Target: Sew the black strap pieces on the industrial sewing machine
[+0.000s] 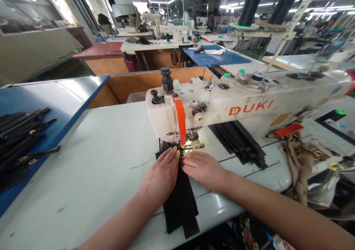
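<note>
A white DUKI sewing machine (210,102) stands over the pale work table, with an orange guard at its needle area. Black fabric strips (180,205) lie under its presser foot and hang toward the table's front edge. My left hand (163,168) is closed on the upper strip just before the foot, fingers pointing toward the needle. Close beside it, my right hand (203,168) grips the right edge of the same strip, its fingertips bent together. The needle tip is hidden behind the orange guard and my fingers.
More black strips (238,141) are stacked under the machine arm. A blue table (74,94) at left bears black pieces with metal fittings (24,142). Tan straps and scraps (307,168) crowd the right side. A loose thread (142,164) lies left of the foot.
</note>
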`<state>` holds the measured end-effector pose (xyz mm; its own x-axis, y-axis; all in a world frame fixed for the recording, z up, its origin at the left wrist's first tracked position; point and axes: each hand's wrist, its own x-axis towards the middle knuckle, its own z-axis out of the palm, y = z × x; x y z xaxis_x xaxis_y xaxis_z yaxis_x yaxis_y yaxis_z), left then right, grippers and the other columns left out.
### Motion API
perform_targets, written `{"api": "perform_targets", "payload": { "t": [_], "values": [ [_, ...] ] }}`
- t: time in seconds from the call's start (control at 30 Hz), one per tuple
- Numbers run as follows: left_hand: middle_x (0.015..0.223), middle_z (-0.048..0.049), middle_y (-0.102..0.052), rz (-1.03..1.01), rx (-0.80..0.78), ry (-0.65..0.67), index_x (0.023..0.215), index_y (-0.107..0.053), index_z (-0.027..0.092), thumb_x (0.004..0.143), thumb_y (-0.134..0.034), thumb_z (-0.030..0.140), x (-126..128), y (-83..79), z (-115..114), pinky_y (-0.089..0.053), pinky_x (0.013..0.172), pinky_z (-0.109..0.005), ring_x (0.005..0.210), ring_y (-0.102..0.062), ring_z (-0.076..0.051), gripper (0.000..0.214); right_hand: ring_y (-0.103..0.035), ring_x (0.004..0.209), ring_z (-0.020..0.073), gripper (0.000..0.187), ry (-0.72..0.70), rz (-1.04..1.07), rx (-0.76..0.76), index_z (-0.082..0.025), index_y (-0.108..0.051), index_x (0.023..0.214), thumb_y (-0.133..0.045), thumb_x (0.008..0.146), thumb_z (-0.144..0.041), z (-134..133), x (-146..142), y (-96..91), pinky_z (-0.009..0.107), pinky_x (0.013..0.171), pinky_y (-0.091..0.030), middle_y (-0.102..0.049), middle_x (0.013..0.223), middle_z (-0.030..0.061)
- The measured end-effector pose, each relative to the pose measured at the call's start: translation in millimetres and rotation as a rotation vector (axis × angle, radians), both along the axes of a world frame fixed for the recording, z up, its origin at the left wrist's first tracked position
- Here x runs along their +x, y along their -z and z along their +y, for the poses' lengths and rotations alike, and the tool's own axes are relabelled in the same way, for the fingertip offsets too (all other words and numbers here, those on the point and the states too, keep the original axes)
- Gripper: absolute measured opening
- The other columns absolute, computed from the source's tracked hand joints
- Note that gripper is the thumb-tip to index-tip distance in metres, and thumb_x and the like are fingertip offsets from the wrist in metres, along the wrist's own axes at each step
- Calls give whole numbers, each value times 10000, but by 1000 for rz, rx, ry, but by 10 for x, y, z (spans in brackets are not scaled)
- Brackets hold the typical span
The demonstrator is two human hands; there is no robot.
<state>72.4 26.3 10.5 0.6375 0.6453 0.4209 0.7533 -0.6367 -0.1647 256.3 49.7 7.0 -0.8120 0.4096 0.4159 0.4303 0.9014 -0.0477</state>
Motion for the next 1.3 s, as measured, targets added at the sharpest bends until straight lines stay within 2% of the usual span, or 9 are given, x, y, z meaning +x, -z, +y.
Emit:
{"api": "perform_targets", "payload": {
  "t": [0.23, 0.3, 0.4, 0.5, 0.6, 0.83, 0.97, 1.13, 1.3],
  "values": [
    [1105, -162, -685, 9, 7, -23, 1076, -658, 31, 903, -311, 58, 26, -32, -62, -497, 977, -369, 1098, -614, -243, 389, -628, 925, 190, 163, 58, 21, -26, -129, -671, 906, -511, 933, -131, -58, 15, 2, 307, 924, -463, -693, 987, 80],
    [1131, -162, -677, 14, 8, -20, 1084, -654, 29, 918, -295, 80, 43, -61, -208, -495, 980, -365, 1114, -606, -239, 399, -621, 975, 199, 192, 100, 34, -33, -116, -666, 993, -482, 941, -128, -166, 68, -16, 316, 920, -470, -678, 1081, 101],
    [1223, -151, -635, 8, -26, -5, 1153, -620, 37, 935, -332, 140, 63, -83, -558, -494, 981, -356, 1182, -561, -247, 376, -603, 1036, 211, 254, 157, 88, -115, -108, -640, 1106, -453, 934, -124, -420, 194, -16, 331, 916, -478, -642, 1185, 121],
    [1298, -134, -589, 4, -92, 50, 1228, -576, 70, 920, -418, 203, 64, -73, -909, -521, 944, -337, 1220, -530, -250, 371, -584, 1076, 216, 260, 140, 158, -228, -111, -648, 1089, -458, 913, -123, -692, 324, 8, 347, 959, -457, -657, 1152, 125],
    [1311, -126, -580, -6, -105, 100, 1231, -575, 96, 910, -455, 233, 48, -52, -1104, -531, 925, -310, 1218, -534, -241, 369, -559, 1116, 219, 250, 97, 203, -276, -121, -648, 1064, -454, 906, -122, -873, 406, 18, 352, 994, -437, -660, 1125, 123],
    [1184, -93, -664, -72, -84, 212, 1079, -660, 139, 953, -337, 120, -13, -52, -1145, -506, 945, -255, 1141, -592, -185, 347, -547, 1113, 226, 243, 45, 250, -298, -131, -632, 1052, -440, 903, -133, -951, 436, -12, 366, 965, -466, -651, 1078, 133],
    [1170, -85, -665, -104, -44, 263, 1092, -652, 140, 956, -308, 104, -35, 56, -1144, -497, 949, -252, 1162, -570, -187, 372, -542, 1117, 230, 242, 30, 256, -305, -130, -626, 1063, -444, 903, -141, -946, 445, 1, 368, 972, -461, -644, 1080, 134],
    [1172, -84, -659, -236, 6, 243, 1094, -646, 132, 948, -268, 87, -19, 305, -1163, -459, 997, -269, 1223, -515, -197, 407, -534, 1124, 226, 237, 23, 262, -310, -133, -618, 1070, -443, 912, -150, -946, 446, 6, 375, 970, -460, -640, 1080, 141],
    [1138, -58, -676, -182, 14, 212, 1067, -656, 165, 922, -281, 75, 5, 276, -1156, -475, 969, -248, 1166, -559, -184, 412, -538, 1123, 224, 233, 26, 262, -324, -131, -621, 1064, -448, 910, -153, -950, 445, -8, 363, 973, -458, -641, 1080, 132]
  ]
}}
